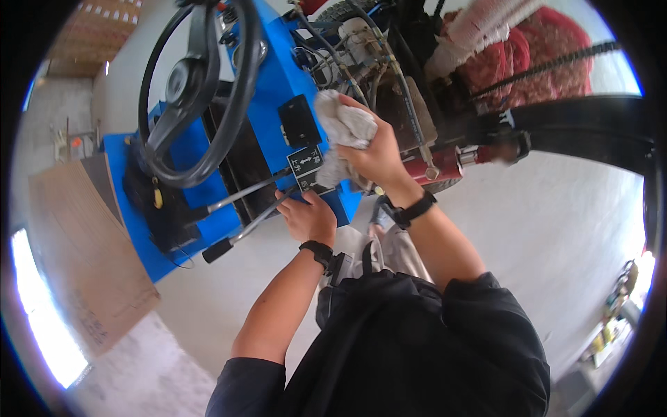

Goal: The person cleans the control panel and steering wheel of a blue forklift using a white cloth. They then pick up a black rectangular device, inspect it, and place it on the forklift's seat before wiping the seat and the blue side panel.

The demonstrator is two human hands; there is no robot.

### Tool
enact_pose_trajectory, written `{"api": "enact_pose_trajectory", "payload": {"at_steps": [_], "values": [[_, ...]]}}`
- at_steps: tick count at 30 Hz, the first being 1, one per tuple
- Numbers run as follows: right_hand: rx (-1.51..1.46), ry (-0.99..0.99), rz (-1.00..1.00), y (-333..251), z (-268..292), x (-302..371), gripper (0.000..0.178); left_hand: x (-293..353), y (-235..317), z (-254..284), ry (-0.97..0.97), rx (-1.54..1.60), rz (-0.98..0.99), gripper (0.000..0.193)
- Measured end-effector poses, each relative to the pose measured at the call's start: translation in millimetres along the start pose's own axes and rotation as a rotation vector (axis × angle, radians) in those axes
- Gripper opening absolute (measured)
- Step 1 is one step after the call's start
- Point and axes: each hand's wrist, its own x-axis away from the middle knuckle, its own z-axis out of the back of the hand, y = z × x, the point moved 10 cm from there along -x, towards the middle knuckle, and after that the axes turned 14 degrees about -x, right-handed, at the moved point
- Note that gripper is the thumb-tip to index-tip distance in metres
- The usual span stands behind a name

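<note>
My right hand [379, 154] grips a crumpled whitish cloth [345, 124], part of which hangs down over the edge of the blue control panel [267, 90]. My left hand [309, 219] rests against the panel's near corner, fingers apart, beside the base of a lever [260, 221] with a black grip. A second metal lever [246, 191] runs alongside it. Between the hands lies a dark label plate [306, 161] with white markings. Just beyond the plate, a black rectangular part [299, 120] is fixed to the panel.
A black steering wheel [243, 90] rises at the upper left. Hoses and a greasy engine [358, 42] lie beyond the cloth. To the right are a red cylinder [445, 165], a black beam [577, 128] and a chain [545, 68]. Flattened cardboard [83, 243] is at the left.
</note>
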Motion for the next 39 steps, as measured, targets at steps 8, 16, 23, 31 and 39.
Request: {"api": "enact_pose_trajectory", "payload": {"at_steps": [8,16,23,31,39], "values": [[0.631,-0.362,-0.016,14,-15,7,0.068,-4,-7,-4,-0.018,-0.11,-0.006,0.065],[0.215,-0.195,0.118,-1,-18,-34,0.072,2,9,4,-0.066,-0.094,-0.02,0.064],[0.448,-0.438,0.0,28,-17,40,0.059,-7,-6,-7,-0.015,-0.068,-0.043,0.063],[0.291,-0.115,0.041,17,9,-16,0.057,-2,1,-1,-0.057,-0.074,-0.003,0.064],[-0.249,-0.278,-0.053,38,-11,-41,0.075,-4,-7,-6,0.025,-0.106,-0.029,0.065]]}}
